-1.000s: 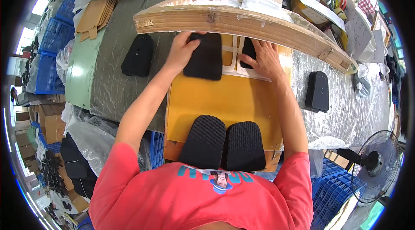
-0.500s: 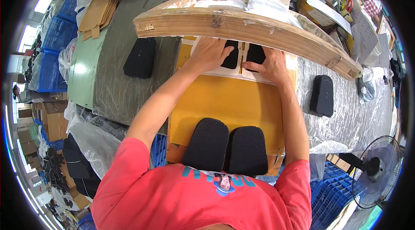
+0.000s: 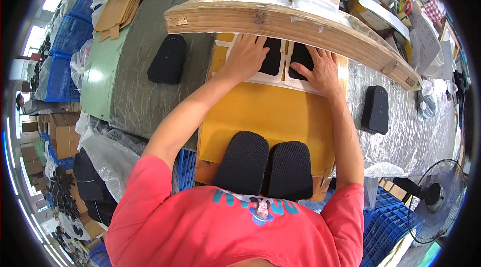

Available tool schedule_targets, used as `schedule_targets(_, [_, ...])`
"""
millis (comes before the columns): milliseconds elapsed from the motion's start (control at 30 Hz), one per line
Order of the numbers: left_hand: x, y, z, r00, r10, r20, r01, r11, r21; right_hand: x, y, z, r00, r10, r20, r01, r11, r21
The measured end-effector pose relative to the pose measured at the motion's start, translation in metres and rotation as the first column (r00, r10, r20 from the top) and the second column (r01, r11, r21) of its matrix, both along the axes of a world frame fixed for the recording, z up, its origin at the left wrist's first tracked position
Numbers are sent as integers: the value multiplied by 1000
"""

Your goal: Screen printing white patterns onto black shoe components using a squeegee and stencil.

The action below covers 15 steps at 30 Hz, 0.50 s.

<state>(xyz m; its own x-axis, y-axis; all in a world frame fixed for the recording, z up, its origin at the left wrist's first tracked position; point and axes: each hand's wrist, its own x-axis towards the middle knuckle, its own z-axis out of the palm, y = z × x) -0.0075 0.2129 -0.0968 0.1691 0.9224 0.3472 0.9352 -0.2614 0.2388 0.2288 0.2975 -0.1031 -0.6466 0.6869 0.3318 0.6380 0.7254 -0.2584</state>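
My left hand (image 3: 245,58) lies flat with fingers stretched forward, at the left edge of a black rounded pad (image 3: 271,59). My right hand (image 3: 322,71) is spread over the right side of a second black pad (image 3: 299,58), its thumb resting toward the pad's lower edge. Both pads sit in cut-outs of a white template (image 3: 280,82) on a yellow board (image 3: 265,111). A wooden frame (image 3: 250,15) stands raised over the far side and hides the pads' far ends. Neither hand grips anything.
Two black pads (image 3: 242,159) lie side by side at the board's near edge. Single black pads lie left (image 3: 168,60) and right (image 3: 376,110) on the table. Brown sheets (image 3: 117,14) are stacked far left. A fan (image 3: 436,197) and blue crates (image 3: 383,222) stand at right.
My left thumb has drawn in from across the left pad. My right thumb has pulled back a little to the right. The whole view has shifted slightly.
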Motion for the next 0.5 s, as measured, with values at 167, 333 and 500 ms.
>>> schedule_targets(167, [9,-4,-6,997,71,-3,-71,997,7,1,4,-1,999,-27,-33,25,998,-54])
schedule_targets(333, [8,-3,-13,994,98,-53,-96,994,44,-3,-2,3,1000,0,-1,0,999,44])
schedule_targets(500, [0,-5,-9,995,61,-84,-62,998,-12,-2,-6,4,1000,0,-18,1,999,47])
